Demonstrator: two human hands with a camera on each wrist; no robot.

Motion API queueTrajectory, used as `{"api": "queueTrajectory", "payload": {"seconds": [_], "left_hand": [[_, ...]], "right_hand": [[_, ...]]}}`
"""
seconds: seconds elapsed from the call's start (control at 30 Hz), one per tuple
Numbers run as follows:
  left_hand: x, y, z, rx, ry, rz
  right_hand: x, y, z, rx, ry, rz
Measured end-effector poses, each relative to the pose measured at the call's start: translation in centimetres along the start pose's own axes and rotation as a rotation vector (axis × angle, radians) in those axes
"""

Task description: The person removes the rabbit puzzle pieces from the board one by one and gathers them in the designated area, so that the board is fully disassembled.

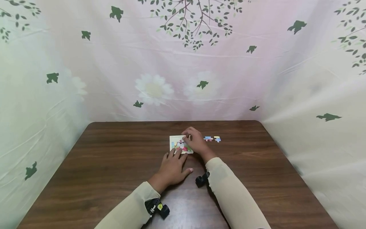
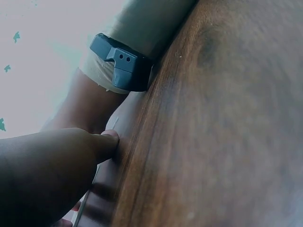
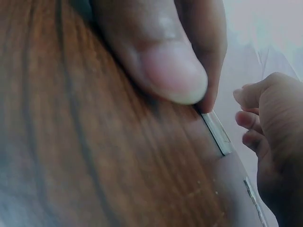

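A small jigsaw board [image 1: 173,138] with a pale border and a colourful cartoon picture lies flat on the wooden table. My left hand [image 1: 172,170] rests at its near edge, fingers spread over the border and thumb out to the side. Bent over the board's upper right part is my right hand [image 1: 197,141], thumb and index finger close together; I cannot tell whether a piece is between them. In the right wrist view the left thumb [image 3: 170,71] looms large, while the right hand [image 3: 284,127] shows curled fingers.
Just right of the right hand lie two loose jigsaw pieces, a blue and red one [image 1: 208,139] and a yellow and blue one [image 1: 217,139]. The brown table [image 1: 114,165] meets a printed cloth backdrop [image 1: 177,108] at its far edge.
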State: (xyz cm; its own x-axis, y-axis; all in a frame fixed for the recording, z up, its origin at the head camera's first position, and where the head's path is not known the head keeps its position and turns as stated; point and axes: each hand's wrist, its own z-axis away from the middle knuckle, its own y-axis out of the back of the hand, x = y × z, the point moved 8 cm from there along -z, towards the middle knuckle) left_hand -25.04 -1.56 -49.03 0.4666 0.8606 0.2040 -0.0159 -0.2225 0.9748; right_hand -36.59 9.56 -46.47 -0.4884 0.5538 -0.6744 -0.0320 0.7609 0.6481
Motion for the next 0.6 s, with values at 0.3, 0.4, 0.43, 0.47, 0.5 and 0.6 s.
{"api": "queueTrajectory", "payload": {"seconds": [0.3, 0.4, 0.43, 0.47, 0.5, 0.6], "left_hand": [[0.2, 0.2, 0.0, -0.016, 0.005, -0.028], [0.2, 0.2, 0.0, -0.015, 0.007, -0.024], [0.2, 0.3, 0.0, -0.014, 0.006, -0.024], [0.2, 0.3, 0.0, -0.013, 0.006, -0.023], [0.2, 0.3, 0.0, -0.012, 0.005, -0.021], [0.2, 0.2, 0.0, -0.012, 0.004, -0.013]], "right_hand": [[-0.6, -2.1, 0.0, -0.182, -0.005, -0.006], [-0.5, -2.4, 0.0, -0.200, -0.028, 0.013], [-0.4, -2.5, 0.0, -0.202, -0.035, 0.017], [-0.4, -2.6, 0.0, -0.205, -0.040, 0.024], [-0.3, -2.6, 0.0, -0.208, -0.046, 0.030], [-0.1, -2.7, 0.0, -0.215, -0.062, 0.042]]}}
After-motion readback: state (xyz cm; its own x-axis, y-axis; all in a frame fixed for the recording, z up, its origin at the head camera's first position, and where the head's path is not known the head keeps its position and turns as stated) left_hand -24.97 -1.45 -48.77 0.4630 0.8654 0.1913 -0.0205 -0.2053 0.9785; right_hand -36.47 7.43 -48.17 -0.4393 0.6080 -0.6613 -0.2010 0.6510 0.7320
